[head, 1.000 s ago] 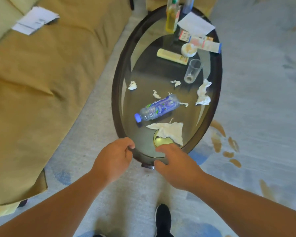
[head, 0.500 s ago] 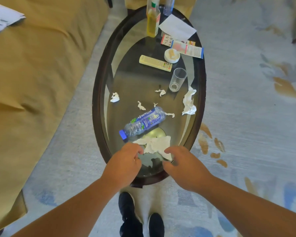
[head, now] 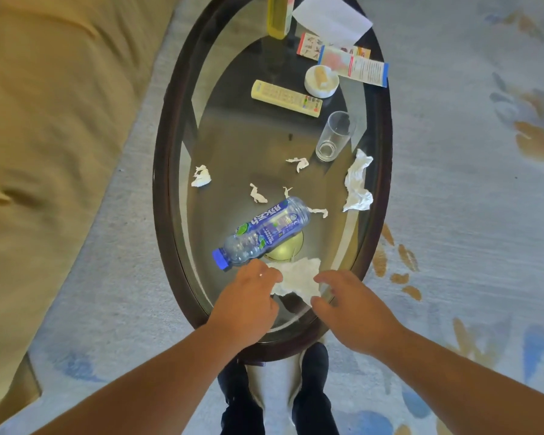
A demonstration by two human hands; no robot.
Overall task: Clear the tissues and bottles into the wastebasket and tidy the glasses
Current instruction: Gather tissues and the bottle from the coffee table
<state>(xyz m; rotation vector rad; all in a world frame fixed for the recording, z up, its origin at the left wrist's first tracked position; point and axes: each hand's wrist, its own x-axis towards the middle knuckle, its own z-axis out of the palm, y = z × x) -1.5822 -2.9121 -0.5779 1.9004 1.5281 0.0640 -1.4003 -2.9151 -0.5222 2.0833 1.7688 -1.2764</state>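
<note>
A flat white tissue (head: 299,277) lies at the near end of the oval glass table (head: 162,171). My left hand (head: 245,301) touches its left edge, fingers curled. My right hand (head: 349,306) hovers at its right edge, fingers apart, holding nothing. A clear plastic bottle (head: 261,233) with a blue cap lies on its side just beyond the tissue. Several small crumpled tissues (head: 201,176) are scattered mid-table, and a larger one (head: 357,183) sits by the right rim. An empty drinking glass (head: 335,136) stands upright behind it.
A remote control (head: 286,98), a white round dish (head: 321,80), printed boxes (head: 352,65), a sheet of paper (head: 330,17) and a yellow bottle (head: 278,17) sit at the far end. A tan sofa (head: 51,120) runs along the left. My shoes (head: 311,372) stand under the table's near edge.
Both hands moved forward from the table's near rim onto the flat tissue; the left hand now touches it. The view shifted closer over the table.
</note>
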